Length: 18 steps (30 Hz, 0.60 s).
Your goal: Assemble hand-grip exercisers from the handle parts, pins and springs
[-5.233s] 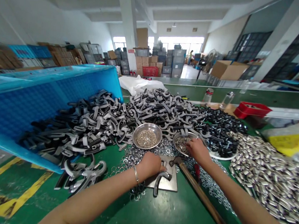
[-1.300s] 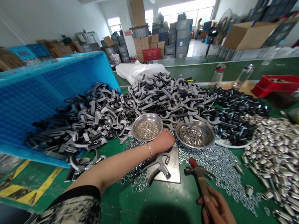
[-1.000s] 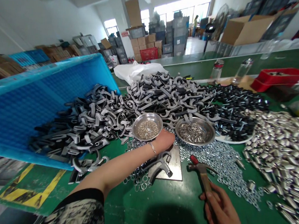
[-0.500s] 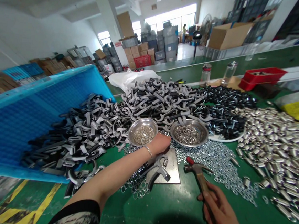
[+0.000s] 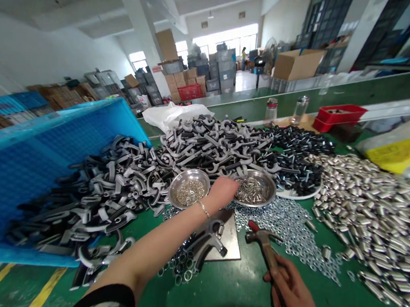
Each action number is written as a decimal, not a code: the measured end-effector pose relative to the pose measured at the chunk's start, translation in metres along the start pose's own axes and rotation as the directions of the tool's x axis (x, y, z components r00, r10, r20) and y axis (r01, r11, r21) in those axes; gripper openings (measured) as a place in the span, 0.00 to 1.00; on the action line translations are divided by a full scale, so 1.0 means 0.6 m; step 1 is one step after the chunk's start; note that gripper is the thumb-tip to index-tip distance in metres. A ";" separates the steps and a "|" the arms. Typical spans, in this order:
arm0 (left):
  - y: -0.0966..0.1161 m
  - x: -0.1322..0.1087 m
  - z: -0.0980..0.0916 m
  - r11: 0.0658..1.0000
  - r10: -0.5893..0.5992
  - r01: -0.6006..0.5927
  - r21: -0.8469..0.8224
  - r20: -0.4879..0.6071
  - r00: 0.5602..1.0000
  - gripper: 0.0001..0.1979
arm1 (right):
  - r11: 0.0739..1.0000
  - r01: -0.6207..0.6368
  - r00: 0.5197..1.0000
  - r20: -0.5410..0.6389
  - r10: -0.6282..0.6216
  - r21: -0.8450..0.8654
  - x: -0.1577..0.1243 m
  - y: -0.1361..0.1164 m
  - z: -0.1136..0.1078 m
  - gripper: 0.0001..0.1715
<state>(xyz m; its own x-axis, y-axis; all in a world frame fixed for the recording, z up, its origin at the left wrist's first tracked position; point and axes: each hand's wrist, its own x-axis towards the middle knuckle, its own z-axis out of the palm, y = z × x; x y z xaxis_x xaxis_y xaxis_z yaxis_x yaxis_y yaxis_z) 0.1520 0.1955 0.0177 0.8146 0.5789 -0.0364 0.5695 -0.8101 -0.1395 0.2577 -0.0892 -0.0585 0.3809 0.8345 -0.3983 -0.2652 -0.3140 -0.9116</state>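
My left hand [image 5: 224,192] is at the left rim of a steel bowl [image 5: 271,196] that holds small metal pins [image 5: 253,189]. Its fingers point down and away, hidden from me, so their grip does not show. Under my left wrist a grey-and-black Y-shaped handle part [image 5: 209,241] lies on a flat metal plate [image 5: 232,245]. My right hand [image 5: 291,293] is closed round the handle of a claw hammer [image 5: 269,258], whose head is just right of the plate. Left of my hand stands another steel bowl [image 5: 172,189] of tiny metal pieces.
A blue crate [image 5: 41,159] of handle parts leans at left, with a large heap of them [image 5: 213,142] behind the bowls. Loose rings [image 5: 291,226], black-headed screws [image 5: 297,156] and metal sleeves [image 5: 374,214] cover the right side. A red bin [image 5: 339,117] and bottles stand behind.
My left hand has moved slightly right, from between the two bowls to the rim of the pin bowl. The view has shifted a little; my right hand still holds the hammer.
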 end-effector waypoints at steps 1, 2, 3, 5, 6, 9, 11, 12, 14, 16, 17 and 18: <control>0.007 0.017 -0.003 0.999 0.028 -0.028 -0.017 -0.001 1.000 0.12 | 1.000 -0.005 1.000 0.000 0.005 -0.009 0.000 -0.001 0.000 0.40; 0.013 0.033 -0.004 0.998 0.051 -0.051 -0.034 0.006 0.999 0.12 | 1.000 -0.011 1.000 -0.003 0.011 -0.017 0.000 -0.002 0.000 0.41; 0.019 0.047 -0.003 0.997 0.065 -0.064 -0.050 0.015 0.998 0.11 | 1.000 -0.016 1.000 -0.007 0.016 -0.023 -0.001 -0.004 0.000 0.41; 0.027 0.068 0.003 0.995 0.068 -0.065 -0.079 0.033 0.997 0.10 | 0.999 -0.024 1.000 -0.008 0.024 -0.033 -0.002 -0.007 0.000 0.41; 0.028 0.073 0.007 0.994 0.063 -0.059 -0.093 0.035 0.997 0.10 | 0.999 -0.026 1.000 -0.002 0.026 -0.037 -0.003 -0.009 0.000 0.40; 0.023 0.073 0.019 0.989 0.041 -0.038 -0.143 0.012 0.999 0.09 | 0.999 -0.030 1.000 0.003 0.030 -0.037 -0.003 -0.010 0.000 0.39; 0.018 0.066 0.024 0.983 0.010 -0.013 -0.182 -0.016 1.000 0.10 | 0.999 -0.039 0.999 -0.001 0.039 -0.036 -0.001 -0.010 0.000 0.38; 0.015 0.062 0.025 0.979 -0.012 0.005 -0.203 -0.034 0.999 0.10 | 0.998 -0.045 0.999 -0.003 0.045 -0.039 0.000 -0.010 0.000 0.38; 0.011 0.051 0.021 0.967 -0.071 0.050 -0.252 -0.076 0.995 0.11 | 0.997 -0.058 0.998 0.009 0.059 -0.054 0.001 -0.011 -0.001 0.38; 0.009 0.032 0.013 0.950 -0.134 0.093 -0.298 -0.120 0.984 0.13 | 0.996 -0.063 0.998 0.019 0.064 -0.071 0.001 -0.014 -0.002 0.38; 0.008 0.017 0.008 0.940 -0.160 0.105 -0.326 -0.148 0.976 0.15 | 0.995 -0.063 0.998 0.021 0.065 -0.078 0.000 -0.015 -0.003 0.38; 0.007 -0.003 0.004 0.925 -0.180 0.102 -0.367 -0.184 0.966 0.16 | 0.995 -0.062 0.998 0.021 0.064 -0.083 -0.001 -0.016 -0.003 0.37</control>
<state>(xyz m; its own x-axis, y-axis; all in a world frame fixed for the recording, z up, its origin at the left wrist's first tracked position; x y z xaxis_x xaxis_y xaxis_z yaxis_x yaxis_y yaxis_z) 0.1528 0.1913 0.0149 0.7051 0.6879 0.1722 0.6501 -0.7241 0.2304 0.2616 -0.0874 -0.0496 0.3440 0.8222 -0.4534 -0.2135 -0.4017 -0.8905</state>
